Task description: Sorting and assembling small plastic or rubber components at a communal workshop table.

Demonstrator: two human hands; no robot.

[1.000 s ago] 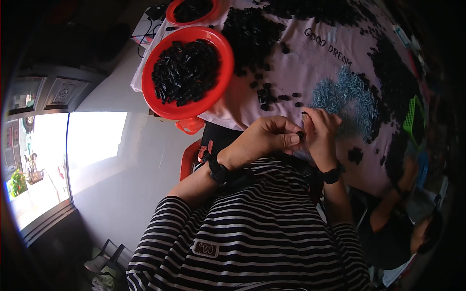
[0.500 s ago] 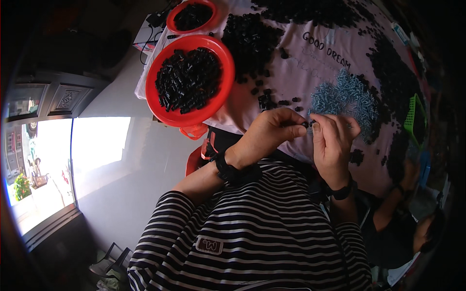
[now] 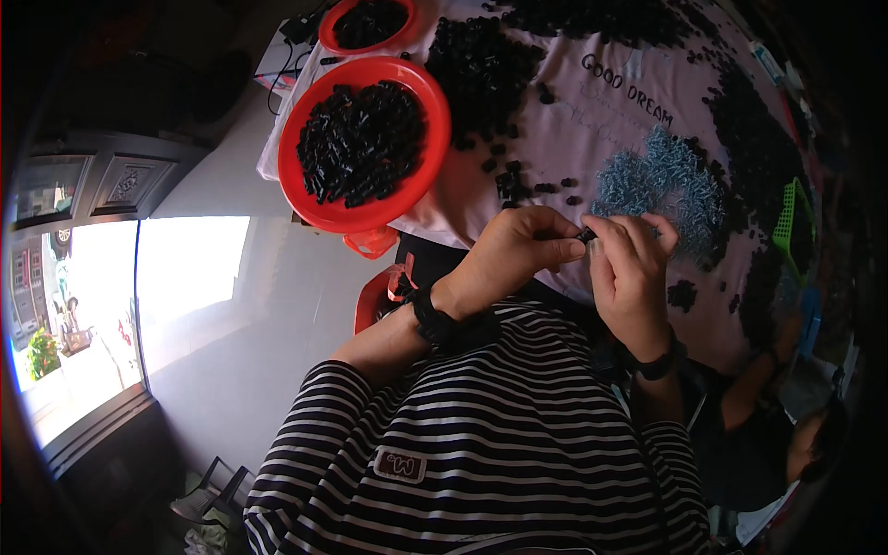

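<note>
My left hand pinches a small black plastic piece between thumb and forefinger. From the other side, the fingertips of my right hand close on the same spot, so both hands meet at the piece. Its exact shape is mostly hidden by the fingers. Just beyond my hands lies a heap of thin blue-grey pieces, too fine to make out singly. Several short black pieces are scattered on the pink cloth by my left hand.
A large red basin of black pieces stands at the left, a smaller red basin behind it. Black heaps cover the far and right sides. A green basket sits at the right edge, near another person.
My right hand has shifted slightly left towards my left hand. The small gap between the black bits at my fingertips has closed.
</note>
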